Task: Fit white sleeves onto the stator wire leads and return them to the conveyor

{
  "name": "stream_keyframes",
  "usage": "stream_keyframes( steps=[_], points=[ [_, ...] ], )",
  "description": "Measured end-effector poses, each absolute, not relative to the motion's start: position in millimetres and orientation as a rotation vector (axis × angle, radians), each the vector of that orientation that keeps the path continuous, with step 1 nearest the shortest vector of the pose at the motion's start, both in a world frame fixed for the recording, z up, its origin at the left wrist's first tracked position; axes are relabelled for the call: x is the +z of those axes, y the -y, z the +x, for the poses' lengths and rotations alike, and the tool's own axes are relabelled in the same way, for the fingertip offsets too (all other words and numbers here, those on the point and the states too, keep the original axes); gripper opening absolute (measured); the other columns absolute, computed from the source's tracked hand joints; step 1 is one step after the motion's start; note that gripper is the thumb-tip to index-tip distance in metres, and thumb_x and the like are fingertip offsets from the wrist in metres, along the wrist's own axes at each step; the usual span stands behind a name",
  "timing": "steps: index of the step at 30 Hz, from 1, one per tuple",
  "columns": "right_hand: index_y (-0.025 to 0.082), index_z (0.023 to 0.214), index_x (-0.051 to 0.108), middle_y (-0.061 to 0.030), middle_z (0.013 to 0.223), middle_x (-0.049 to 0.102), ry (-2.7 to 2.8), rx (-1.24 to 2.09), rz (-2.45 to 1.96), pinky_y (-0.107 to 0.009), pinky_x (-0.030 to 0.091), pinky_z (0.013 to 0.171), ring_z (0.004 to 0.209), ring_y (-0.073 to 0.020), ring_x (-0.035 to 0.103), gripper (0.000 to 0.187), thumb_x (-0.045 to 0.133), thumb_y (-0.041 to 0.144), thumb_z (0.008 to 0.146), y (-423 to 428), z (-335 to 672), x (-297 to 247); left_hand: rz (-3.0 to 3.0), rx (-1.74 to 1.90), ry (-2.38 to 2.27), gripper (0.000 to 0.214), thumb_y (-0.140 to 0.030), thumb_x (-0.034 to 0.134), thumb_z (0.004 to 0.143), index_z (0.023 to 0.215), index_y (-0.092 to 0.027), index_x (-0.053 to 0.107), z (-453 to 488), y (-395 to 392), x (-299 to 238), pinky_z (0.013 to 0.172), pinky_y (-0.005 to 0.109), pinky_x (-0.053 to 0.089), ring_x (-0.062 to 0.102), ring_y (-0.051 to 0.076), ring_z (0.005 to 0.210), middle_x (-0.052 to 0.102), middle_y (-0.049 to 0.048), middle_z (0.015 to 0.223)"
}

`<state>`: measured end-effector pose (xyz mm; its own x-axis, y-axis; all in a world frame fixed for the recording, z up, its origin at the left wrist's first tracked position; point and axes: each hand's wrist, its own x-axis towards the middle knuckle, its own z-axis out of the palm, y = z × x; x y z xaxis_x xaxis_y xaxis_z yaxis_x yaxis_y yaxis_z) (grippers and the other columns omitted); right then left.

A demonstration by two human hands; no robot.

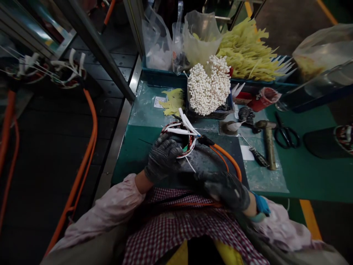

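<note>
Left hand (162,158) in black coated glove, closed around the wound wire ring (179,141), fingers (168,149) curled over its near side. Ring held just above the near part of the worktop (309,173), tilted, with white sleeved leads (183,123) sticking out far side. Right hand (226,191), also gloved, blue cuff showing, sits lower and to the right at the worktop edge, curled and palm down; orange cables (228,160) run toward it, but can't tell if it grips them. Cables leave the ring through a black connector (205,140).

Ring looks light but stiff, windings likely delicate, so best held by the outer rim, not the leads. Leads look thin and springy. Cables look thicker, likely to drag on the ring. Gloves look grippy.

Dark mat (215,154) under the work. Right of it, on plastic sheet: screwdriver (257,156), wooden-handled hammer (268,141), black scissors (286,132). Far side: bundle of white-tipped parts (209,84), yellow strips (245,51), plastic bags (157,40) along a teal tray (165,78). Left of worktop, dark slatted line (104,114) carrying similar wired rings (66,73) with orange cables. Yellow floor marking (310,219) at right.
</note>
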<state>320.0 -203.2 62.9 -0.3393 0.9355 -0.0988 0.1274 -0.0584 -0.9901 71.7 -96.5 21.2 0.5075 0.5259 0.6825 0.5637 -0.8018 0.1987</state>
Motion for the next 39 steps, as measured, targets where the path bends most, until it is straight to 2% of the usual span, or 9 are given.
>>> stream_keyframes(
  steps=[3,6,8,12,16,19,23,31,39],
  points=[
    [0.033,0.119,0.086,-0.0071,0.109,0.087,1.785,1.083,-1.226,-0.048,0.07,0.091,0.103,-0.0296,0.082,0.026,0.074,0.053,0.107,169,311,55,-2.724,-1.237,0.919,0.008,-0.034,0.075,0.101,0.1,-0.026,0.071,69,96,24,0.118,0.045,0.057,0.081,0.024,0.105,0.086,0.0027,0.1],
    [0.029,0.128,0.084,-0.0103,0.108,0.088,2.043,0.557,-1.325,-0.042,0.066,0.075,0.089,-0.0286,0.081,0.033,0.064,0.052,0.114,131,303,52,-2.751,-1.305,0.911,0.01,-0.032,0.074,0.102,0.11,-0.026,0.076,68,95,28,0.12,0.045,0.056,0.082,0.024,0.11,0.088,0.0028,0.106],
    [0.024,0.128,0.084,-0.0123,0.1,0.087,2.161,0.428,-1.368,-0.039,0.06,0.068,0.078,-0.027,0.078,0.037,0.062,0.05,0.115,113,298,54,-2.793,-1.308,0.948,0.012,-0.029,0.075,0.1,0.111,-0.028,0.079,68,95,28,0.122,0.045,0.055,0.082,0.023,0.109,0.088,0.0011,0.107],
    [0.022,0.108,0.087,-0.008,0.088,0.085,2.152,0.631,-1.289,-0.036,0.056,0.07,0.072,-0.0225,0.074,0.037,0.061,0.048,0.115,99,290,67,-2.857,-1.272,0.986,0.011,-0.029,0.079,0.096,0.106,-0.031,0.083,67,95,26,0.121,0.045,0.055,0.083,0.023,0.106,0.089,-0.0004,0.108],
    [0.025,0.116,0.088,-0.0046,0.105,0.089,1.805,1.03,-1.1,-0.037,0.065,0.083,0.09,-0.0228,0.082,0.034,0.062,0.047,0.115,100,293,81,-2.85,-1.172,1.037,0.009,-0.033,0.08,0.097,0.105,-0.031,0.085,66,94,26,0.121,0.048,0.057,0.083,0.026,0.113,0.089,0.0029,0.116],
    [0.024,0.11,0.088,-0.0043,0.104,0.09,1.764,1.185,-1.043,-0.037,0.068,0.084,0.09,-0.0232,0.083,0.025,0.075,0.044,0.108,100,299,85,-2.83,-1.219,0.971,0.008,-0.033,0.078,0.099,0.103,-0.029,0.084,66,93,27,0.119,0.045,0.058,0.083,0.024,0.107,0.089,0.0025,0.11],
    [0.023,0.102,0.087,-0.0052,0.099,0.089,1.761,1.065,-1.115,-0.039,0.069,0.084,0.086,-0.0237,0.083,0.017,0.081,0.039,0.101,98,302,83,-2.815,-1.29,0.94,0.002,-0.03,0.08,0.097,0.099,-0.029,0.082,68,91,30,0.117,0.042,0.059,0.083,0.022,0.101,0.088,0.0006,0.103],
    [0.024,0.111,0.085,-0.004,0.102,0.089,1.855,0.929,-1.049,-0.035,0.068,0.084,0.088,-0.0207,0.083,0.014,0.074,0.032,0.107,102,300,70,-2.83,-1.243,0.942,0.003,-0.03,0.078,0.099,0.098,-0.03,0.081,67,89,33,0.114,0.043,0.06,0.084,0.022,0.098,0.089,0.0003,0.101],
    [0.028,0.117,0.082,-0.0043,0.11,0.084,2.328,0.644,-0.847,-0.044,0.068,0.098,0.101,-0.0216,0.077,0.015,0.069,0.034,0.114,114,319,50,-2.876,-1.311,0.963,0.009,-0.029,0.083,0.095,0.103,-0.03,0.079,64,92,28,0.12,0.044,0.054,0.085,0.021,0.095,0.089,-0.004,0.099]
  ],
)
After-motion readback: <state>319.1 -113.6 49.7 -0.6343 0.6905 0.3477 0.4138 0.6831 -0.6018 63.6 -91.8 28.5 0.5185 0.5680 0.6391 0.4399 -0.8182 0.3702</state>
